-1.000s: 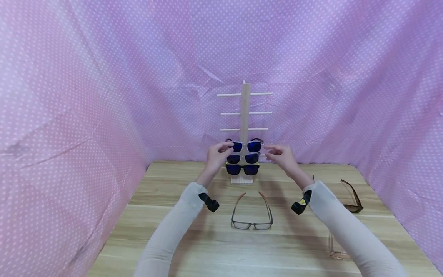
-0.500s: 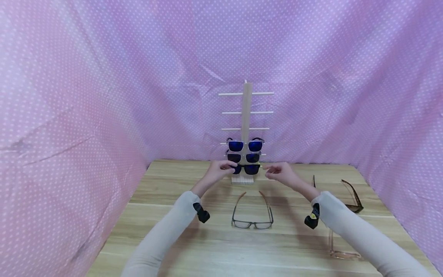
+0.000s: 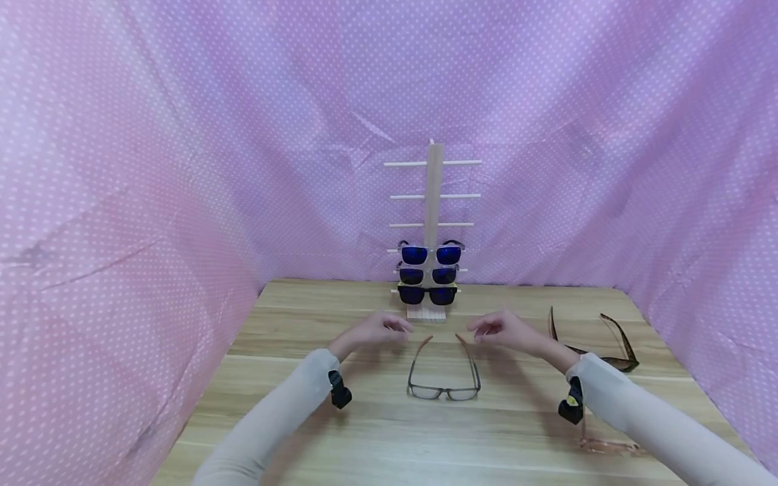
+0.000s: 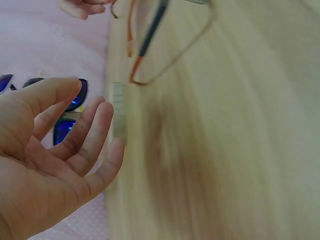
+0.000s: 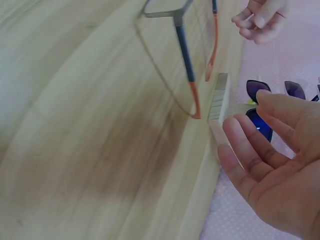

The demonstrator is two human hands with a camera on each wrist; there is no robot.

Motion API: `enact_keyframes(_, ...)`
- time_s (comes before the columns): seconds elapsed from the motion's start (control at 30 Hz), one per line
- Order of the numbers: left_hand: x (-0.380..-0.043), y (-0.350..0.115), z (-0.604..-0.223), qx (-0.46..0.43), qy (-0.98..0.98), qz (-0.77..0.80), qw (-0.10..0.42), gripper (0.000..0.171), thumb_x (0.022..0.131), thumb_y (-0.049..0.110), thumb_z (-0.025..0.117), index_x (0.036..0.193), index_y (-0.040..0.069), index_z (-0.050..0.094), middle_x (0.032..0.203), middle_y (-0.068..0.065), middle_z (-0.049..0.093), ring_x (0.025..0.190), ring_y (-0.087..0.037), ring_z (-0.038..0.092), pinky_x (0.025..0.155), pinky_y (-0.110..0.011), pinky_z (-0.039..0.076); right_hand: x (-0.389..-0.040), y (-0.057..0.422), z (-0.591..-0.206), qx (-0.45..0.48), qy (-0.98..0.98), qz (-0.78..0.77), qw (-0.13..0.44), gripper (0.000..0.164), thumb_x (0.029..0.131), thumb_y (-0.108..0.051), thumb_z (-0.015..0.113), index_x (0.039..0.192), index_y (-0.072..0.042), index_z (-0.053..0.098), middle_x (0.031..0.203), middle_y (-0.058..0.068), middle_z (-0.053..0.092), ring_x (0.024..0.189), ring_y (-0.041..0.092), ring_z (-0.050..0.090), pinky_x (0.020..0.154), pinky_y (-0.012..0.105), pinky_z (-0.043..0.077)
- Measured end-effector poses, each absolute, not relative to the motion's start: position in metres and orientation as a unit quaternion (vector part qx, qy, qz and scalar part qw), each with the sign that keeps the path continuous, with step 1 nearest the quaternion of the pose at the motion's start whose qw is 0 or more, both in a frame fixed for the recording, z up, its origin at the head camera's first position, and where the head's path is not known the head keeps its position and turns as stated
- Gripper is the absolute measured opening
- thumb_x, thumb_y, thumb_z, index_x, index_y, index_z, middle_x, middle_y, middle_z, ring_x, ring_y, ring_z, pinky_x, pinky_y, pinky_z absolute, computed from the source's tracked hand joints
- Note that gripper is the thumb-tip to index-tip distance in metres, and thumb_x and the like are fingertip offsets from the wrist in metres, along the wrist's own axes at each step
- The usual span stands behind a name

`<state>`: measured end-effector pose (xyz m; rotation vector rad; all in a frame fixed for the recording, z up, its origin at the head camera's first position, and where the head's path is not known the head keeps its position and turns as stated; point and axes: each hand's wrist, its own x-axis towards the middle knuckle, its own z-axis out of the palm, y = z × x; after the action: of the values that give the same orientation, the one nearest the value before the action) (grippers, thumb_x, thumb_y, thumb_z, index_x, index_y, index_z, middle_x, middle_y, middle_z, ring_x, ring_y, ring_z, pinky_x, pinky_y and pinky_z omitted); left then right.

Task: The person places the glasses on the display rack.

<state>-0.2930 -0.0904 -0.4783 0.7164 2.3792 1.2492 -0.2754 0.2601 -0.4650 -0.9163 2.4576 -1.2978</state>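
Observation:
Clear-lens eyeglasses with grey frames and orange temple tips lie on the wooden table, temples toward the rack. To their left, my left hand hovers with loosely bent fingers and holds nothing. My right hand is at the other side, near the right temple tip, also holding nothing. Both wrist views show the palms bare, fingers apart from the eyeglasses' temples. Behind the hands, three pairs of dark blue-lensed sunglasses hang one above another on the wooden rack; the lowest pair has a black frame.
Brown tortoiseshell sunglasses lie on the right of the table, partly behind the right forearm. Nearer the front, pink clear-framed glasses are partly covered by the sleeve. Bare white pegs stick out above the hung sunglasses. A pink dotted curtain surrounds the table.
Both hands have come down from the upper sunglasses, past the lowest pair, toward the table and the clear-lens eyeglasses. The sunglasses on the rack stay in place.

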Motion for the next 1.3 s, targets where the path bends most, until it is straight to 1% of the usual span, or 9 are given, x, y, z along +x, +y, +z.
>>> enact_keyframes(0.2, -0.287, -0.091, -0.487, 0.259, 0.819, 0.451, 0.241, 0.028, 0.098, 0.019, 0.069, 0.121, 0.004, 0.073, 0.113, -0.010, 0.075, 0.096, -0.031, 0.073, 0.081, -0.038, 0.058, -0.268, 0.269, -0.475, -0.317, 0.821, -0.449, 0.155, 0.028, 0.092, 0.002, 0.070, 0.116, 0.016, 0.067, 0.101, 0.030, 0.073, 0.091, 0.027, 0.073, 0.082, 0.021, 0.058)
enact_keyframes(0.37, -0.284, -0.090, -0.495, 0.276, 0.811, 0.438, 0.274, 0.026, 0.099, 0.017, 0.068, 0.120, 0.005, 0.073, 0.113, -0.005, 0.074, 0.092, -0.018, 0.071, 0.074, -0.028, 0.053, -0.261, 0.275, -0.485, -0.343, 0.802, -0.452, 0.189, 0.029, 0.092, 0.004, 0.069, 0.118, 0.016, 0.066, 0.099, 0.031, 0.072, 0.089, 0.035, 0.073, 0.082, 0.030, 0.061)
enact_keyframes(0.47, -0.282, -0.089, -0.497, 0.287, 0.805, 0.435, 0.284, 0.026, 0.098, 0.015, 0.069, 0.121, 0.006, 0.074, 0.110, -0.005, 0.075, 0.087, -0.010, 0.068, 0.071, -0.025, 0.052, -0.259, 0.277, -0.491, -0.353, 0.792, -0.456, 0.202, 0.030, 0.091, 0.005, 0.069, 0.119, 0.016, 0.065, 0.099, 0.032, 0.071, 0.089, 0.037, 0.072, 0.083, 0.029, 0.061)
enact_keyframes(0.57, -0.280, -0.090, -0.499, 0.302, 0.797, 0.434, 0.292, 0.027, 0.097, 0.014, 0.070, 0.123, 0.007, 0.073, 0.111, -0.006, 0.076, 0.085, -0.006, 0.066, 0.070, -0.025, 0.053, -0.257, 0.278, -0.497, -0.359, 0.788, -0.454, 0.210, 0.032, 0.090, 0.003, 0.072, 0.119, 0.015, 0.066, 0.097, 0.029, 0.073, 0.089, 0.036, 0.073, 0.082, 0.026, 0.060)
enact_keyframes(0.7, -0.275, -0.089, -0.499, 0.315, 0.786, 0.437, 0.304, 0.029, 0.094, 0.012, 0.073, 0.122, 0.006, 0.074, 0.113, -0.011, 0.076, 0.085, -0.004, 0.066, 0.071, -0.025, 0.054, -0.252, 0.276, -0.501, -0.360, 0.785, -0.453, 0.222, 0.035, 0.088, -0.001, 0.075, 0.119, 0.012, 0.067, 0.097, 0.025, 0.074, 0.087, 0.025, 0.074, 0.080, 0.025, 0.060)
enact_keyframes(0.87, -0.270, -0.089, -0.499, 0.308, 0.775, 0.442, 0.329, 0.026, 0.091, 0.009, 0.076, 0.117, 0.003, 0.075, 0.104, -0.006, 0.078, 0.082, -0.004, 0.065, 0.068, -0.022, 0.050, -0.243, 0.270, -0.496, -0.337, 0.785, -0.455, 0.250, 0.038, 0.086, -0.002, 0.077, 0.120, 0.011, 0.067, 0.099, 0.026, 0.073, 0.089, 0.021, 0.072, 0.078, 0.024, 0.060)
enact_keyframes(0.93, -0.269, -0.089, -0.500, 0.310, 0.775, 0.437, 0.336, 0.025, 0.090, 0.008, 0.077, 0.115, 0.004, 0.076, 0.103, -0.002, 0.079, 0.084, -0.004, 0.066, 0.069, -0.020, 0.050, -0.241, 0.268, -0.494, -0.332, 0.784, -0.456, 0.259, 0.038, 0.086, -0.002, 0.078, 0.121, 0.010, 0.067, 0.100, 0.027, 0.073, 0.090, 0.023, 0.072, 0.078, 0.024, 0.060)
enact_keyframes(1.17, -0.267, -0.087, -0.500, 0.343, 0.770, 0.422, 0.335, 0.025, 0.087, 0.006, 0.080, 0.111, 0.004, 0.077, 0.106, -0.004, 0.078, 0.090, -0.004, 0.069, 0.084, -0.019, 0.055, -0.240, 0.264, -0.495, -0.337, 0.777, -0.459, 0.267, 0.039, 0.083, -0.001, 0.080, 0.119, 0.012, 0.067, 0.097, 0.029, 0.070, 0.086, 0.018, 0.070, 0.075, 0.023, 0.060)
enact_keyframes(1.3, -0.266, -0.085, -0.501, 0.347, 0.766, 0.424, 0.336, 0.023, 0.086, 0.003, 0.080, 0.109, 0.001, 0.077, 0.105, -0.005, 0.078, 0.089, -0.005, 0.070, 0.084, -0.020, 0.056, -0.240, 0.263, -0.495, -0.328, 0.781, -0.458, 0.271, 0.039, 0.082, 0.001, 0.081, 0.117, 0.010, 0.068, 0.096, 0.028, 0.070, 0.084, 0.017, 0.069, 0.074, 0.023, 0.060)
